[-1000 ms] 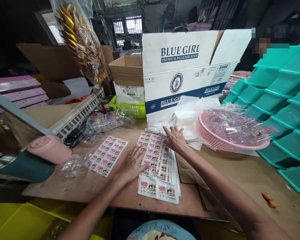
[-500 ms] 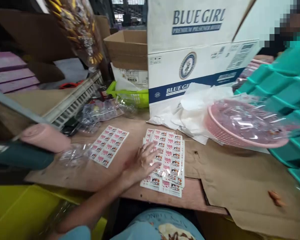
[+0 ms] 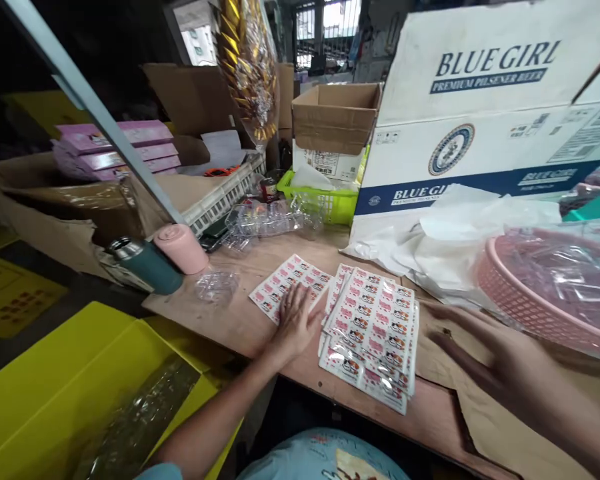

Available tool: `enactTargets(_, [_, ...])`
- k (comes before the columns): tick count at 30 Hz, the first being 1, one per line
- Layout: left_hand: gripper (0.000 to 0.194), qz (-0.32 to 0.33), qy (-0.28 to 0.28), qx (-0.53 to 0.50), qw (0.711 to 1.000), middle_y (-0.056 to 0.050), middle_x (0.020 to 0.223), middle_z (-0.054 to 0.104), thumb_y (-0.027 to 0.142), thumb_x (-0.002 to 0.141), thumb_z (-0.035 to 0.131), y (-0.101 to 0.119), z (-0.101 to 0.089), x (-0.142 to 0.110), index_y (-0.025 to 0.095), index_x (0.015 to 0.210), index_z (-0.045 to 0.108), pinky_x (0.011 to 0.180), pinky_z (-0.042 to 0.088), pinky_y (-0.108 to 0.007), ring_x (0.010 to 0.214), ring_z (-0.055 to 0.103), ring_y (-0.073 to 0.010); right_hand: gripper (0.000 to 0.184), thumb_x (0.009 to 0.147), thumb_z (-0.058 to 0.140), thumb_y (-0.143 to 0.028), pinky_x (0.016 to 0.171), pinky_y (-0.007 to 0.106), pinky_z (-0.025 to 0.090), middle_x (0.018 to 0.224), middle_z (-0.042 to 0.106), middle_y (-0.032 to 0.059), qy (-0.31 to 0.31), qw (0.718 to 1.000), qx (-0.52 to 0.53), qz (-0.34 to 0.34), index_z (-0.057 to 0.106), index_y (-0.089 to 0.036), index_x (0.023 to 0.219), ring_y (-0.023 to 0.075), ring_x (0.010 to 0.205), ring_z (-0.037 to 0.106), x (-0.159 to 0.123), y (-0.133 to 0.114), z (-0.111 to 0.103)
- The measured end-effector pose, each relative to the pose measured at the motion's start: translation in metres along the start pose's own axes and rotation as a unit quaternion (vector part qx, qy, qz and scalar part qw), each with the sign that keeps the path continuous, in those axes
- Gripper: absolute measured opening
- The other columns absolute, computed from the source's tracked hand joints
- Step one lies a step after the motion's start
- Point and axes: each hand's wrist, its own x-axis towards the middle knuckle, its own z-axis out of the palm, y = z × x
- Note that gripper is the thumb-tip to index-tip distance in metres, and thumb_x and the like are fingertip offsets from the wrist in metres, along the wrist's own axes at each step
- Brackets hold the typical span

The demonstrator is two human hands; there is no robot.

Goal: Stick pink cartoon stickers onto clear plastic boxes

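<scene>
My left hand (image 3: 296,323) lies over the near part of a sticker sheet (image 3: 286,276) on the table, fingers stretched out, the thumb reaching to the right. Beside it is an uneven stack of sticker sheets (image 3: 375,320) printed with cartoon cats and pink lettering. Just right of that stack is my right hand (image 3: 480,343), thumb and fingers apart and somewhat blurred, with nothing visible in it. Part of the left sheet is hidden beneath my left hand.
A pink basket (image 3: 540,303) of clear plastic packs stands at right, next to crumpled white paper (image 3: 443,243). Behind is a large beer carton (image 3: 425,113). Pink (image 3: 181,248) and green (image 3: 150,267) bottles stand left, with a yellow box (image 3: 75,380) below the table edge.
My left hand has moved left from the stack onto the separate sheet. My right hand has come into view from the right. The camera has turned left.
</scene>
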Motion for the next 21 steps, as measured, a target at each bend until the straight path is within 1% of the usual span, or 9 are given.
enactTargets(3, [0.057, 0.028, 0.043, -0.077, 0.996, -0.019, 0.158, 0.036, 0.043, 0.099, 0.044, 0.005, -0.013, -0.007, 0.019, 0.150, 0.036, 0.120, 0.030, -0.052, 0.150, 0.028, -0.0285, 0.055, 0.097, 0.044, -0.049, 0.100, 0.054, 0.048, 0.137, 0.061, 0.0180, -0.102, 0.994, 0.022, -0.035, 0.050, -0.020, 0.143, 0.0365, 0.124, 0.058, 0.106, -0.056, 0.074])
enactTargets(5, [0.055, 0.040, 0.116, -0.085, 0.989, -0.015, 0.157, 0.038, 0.040, 0.098, 0.048, -0.014, -0.045, -0.013, 0.024, 0.150, 0.037, 0.118, 0.037, -0.046, 0.148, 0.033, -0.0258, 0.075, 0.090, 0.055, -0.052, 0.106, 0.070, 0.029, 0.138, 0.057, 0.0254, -0.188, 0.980, -0.060, -0.015, 0.037, -0.013, 0.152, 0.0448, 0.136, 0.042, 0.159, -0.090, 0.115])
enactTargets(7, [0.056, 0.018, 0.239, -0.029, 0.971, -0.013, 0.158, 0.035, 0.037, 0.096, 0.053, -0.049, -0.087, -0.021, 0.027, 0.149, 0.038, 0.119, 0.034, -0.050, 0.149, 0.029, -0.0286, 0.098, 0.078, 0.071, -0.052, 0.103, 0.077, 0.019, 0.138, 0.055, 0.0291, -0.246, 0.965, -0.095, 0.000, 0.027, -0.011, 0.155, 0.0488, 0.137, 0.037, 0.192, -0.113, 0.142])
enactTargets(9, [0.063, -0.041, 0.304, 0.056, 0.950, -0.015, 0.158, 0.032, 0.039, 0.093, 0.059, -0.088, -0.121, -0.028, 0.025, 0.150, 0.036, 0.119, 0.030, -0.056, 0.150, 0.025, -0.0344, 0.104, 0.068, 0.081, -0.047, 0.102, 0.073, 0.024, 0.135, 0.057, 0.0271, -0.275, 0.957, -0.087, -0.007, 0.032, -0.014, 0.154, 0.0472, 0.132, 0.041, 0.206, -0.123, 0.157])
enactTargets(12, [0.078, -0.100, 0.272, 0.114, 0.950, -0.020, 0.155, 0.033, 0.048, 0.087, 0.064, -0.124, -0.139, -0.032, 0.021, 0.153, 0.030, 0.113, 0.037, -0.058, 0.145, 0.033, -0.0396, 0.081, 0.070, 0.079, -0.041, 0.102, 0.061, 0.032, 0.132, 0.061, 0.0199, -0.289, 0.955, -0.062, -0.028, 0.048, -0.021, 0.143, 0.0404, 0.126, 0.049, 0.209, -0.126, 0.166])
enactTargets(14, [0.081, -0.101, 0.245, 0.114, 0.958, -0.021, 0.154, 0.031, 0.050, 0.088, 0.063, -0.127, -0.129, -0.027, 0.022, 0.154, 0.026, 0.109, 0.043, -0.055, 0.142, 0.039, -0.0387, 0.080, 0.073, 0.076, -0.041, 0.103, 0.064, 0.028, 0.140, 0.054, 0.0224, -0.277, 0.959, -0.061, -0.023, 0.045, -0.020, 0.144, 0.0416, 0.130, 0.044, 0.208, -0.126, 0.168])
enactTargets(17, [0.086, -0.067, 0.211, 0.102, 0.970, -0.021, 0.155, 0.032, 0.052, 0.087, 0.063, -0.114, -0.113, -0.012, 0.024, 0.157, 0.020, 0.106, 0.045, -0.052, 0.141, 0.040, -0.0374, 0.095, 0.073, 0.076, -0.048, 0.099, 0.072, 0.024, 0.148, 0.042, 0.0299, -0.263, 0.962, -0.068, 0.012, 0.032, -0.015, 0.151, 0.0468, 0.136, 0.036, 0.209, -0.122, 0.172])
enactTargets(19, [0.084, -0.045, 0.205, 0.090, 0.974, -0.020, 0.148, 0.043, 0.052, 0.088, 0.061, -0.110, -0.117, 0.003, 0.024, 0.156, 0.022, 0.105, 0.045, -0.051, 0.136, 0.046, -0.0364, 0.086, 0.073, 0.075, -0.048, 0.096, 0.066, 0.032, 0.140, 0.051, 0.0285, -0.271, 0.960, -0.061, 0.024, 0.041, -0.013, 0.145, 0.0448, 0.131, 0.042, 0.212, -0.118, 0.174])
enactTargets(21, [0.075, -0.029, 0.239, 0.073, 0.968, -0.019, 0.137, 0.052, 0.051, 0.090, 0.059, -0.116, -0.132, 0.025, 0.022, 0.153, 0.031, 0.105, 0.045, -0.051, 0.130, 0.051, -0.0345, 0.068, 0.075, 0.075, -0.044, 0.093, 0.052, 0.040, 0.127, 0.061, 0.0231, -0.279, 0.959, -0.048, 0.017, 0.054, -0.014, 0.132, 0.0386, 0.123, 0.051, 0.216, -0.117, 0.175])
